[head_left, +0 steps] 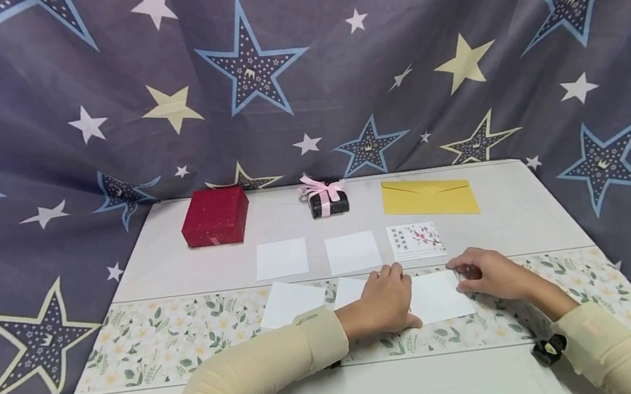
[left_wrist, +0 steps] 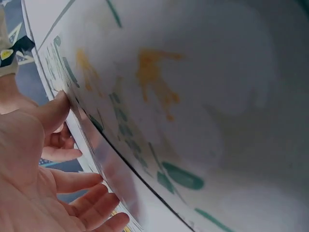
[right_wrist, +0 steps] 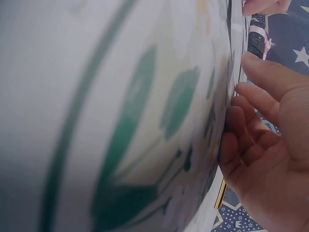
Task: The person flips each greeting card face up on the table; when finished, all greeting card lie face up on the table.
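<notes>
A white card (head_left: 439,297) lies on the floral strip between my two hands. My left hand (head_left: 381,300) rests at its left edge, thumb toward the front and fingers toward the back. At the card's right edge is my right hand (head_left: 486,274), its thumb and index finger apart with loosely bent fingers behind them. The left wrist view shows the left fingers (left_wrist: 89,198) relaxed, with the thumb touching the surface. Part of a second white card (head_left: 348,290) is hidden behind the left hand. Farther left, another white card (head_left: 290,304) lies slightly turned, partly behind the left sleeve.
Behind this row lie two blank white cards (head_left: 282,258) and a card printed with pink blossoms (head_left: 417,241). A red box (head_left: 215,217), a small black box with a pink ribbon (head_left: 329,204) and a yellow envelope (head_left: 430,197) stand or lie along the table's back.
</notes>
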A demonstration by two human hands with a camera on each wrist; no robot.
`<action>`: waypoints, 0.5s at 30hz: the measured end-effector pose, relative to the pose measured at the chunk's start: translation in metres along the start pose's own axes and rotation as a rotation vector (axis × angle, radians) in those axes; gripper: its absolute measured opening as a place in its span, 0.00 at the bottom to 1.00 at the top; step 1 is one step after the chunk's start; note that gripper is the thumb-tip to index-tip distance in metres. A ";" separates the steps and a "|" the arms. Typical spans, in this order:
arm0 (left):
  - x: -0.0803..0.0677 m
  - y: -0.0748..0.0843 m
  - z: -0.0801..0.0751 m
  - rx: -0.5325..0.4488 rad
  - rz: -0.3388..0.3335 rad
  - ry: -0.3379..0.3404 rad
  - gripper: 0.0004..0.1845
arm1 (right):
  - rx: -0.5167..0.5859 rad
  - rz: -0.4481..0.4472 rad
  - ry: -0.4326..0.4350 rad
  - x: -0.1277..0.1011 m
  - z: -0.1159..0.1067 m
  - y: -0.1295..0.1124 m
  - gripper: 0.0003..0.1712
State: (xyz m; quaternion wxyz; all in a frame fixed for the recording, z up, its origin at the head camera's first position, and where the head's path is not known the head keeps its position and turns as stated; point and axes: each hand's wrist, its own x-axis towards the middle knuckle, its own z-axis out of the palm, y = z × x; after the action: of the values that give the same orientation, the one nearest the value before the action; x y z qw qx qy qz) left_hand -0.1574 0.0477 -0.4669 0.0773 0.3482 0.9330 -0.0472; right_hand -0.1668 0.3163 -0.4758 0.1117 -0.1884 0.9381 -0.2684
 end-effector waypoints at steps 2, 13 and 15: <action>0.001 -0.001 0.000 -0.006 -0.003 0.001 0.44 | 0.008 -0.004 0.001 0.000 0.000 0.001 0.25; 0.002 -0.004 -0.001 -0.086 -0.017 -0.007 0.48 | 0.013 0.017 0.001 0.000 0.000 0.002 0.24; 0.002 -0.004 -0.001 -0.096 -0.017 0.000 0.48 | 0.011 0.028 0.001 0.001 0.001 0.002 0.23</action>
State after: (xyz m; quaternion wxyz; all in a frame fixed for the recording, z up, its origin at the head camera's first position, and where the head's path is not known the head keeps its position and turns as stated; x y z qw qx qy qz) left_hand -0.1618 0.0462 -0.4658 0.0934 0.3362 0.9371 -0.0031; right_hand -0.1679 0.3171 -0.4774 0.1158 -0.1745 0.9393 -0.2719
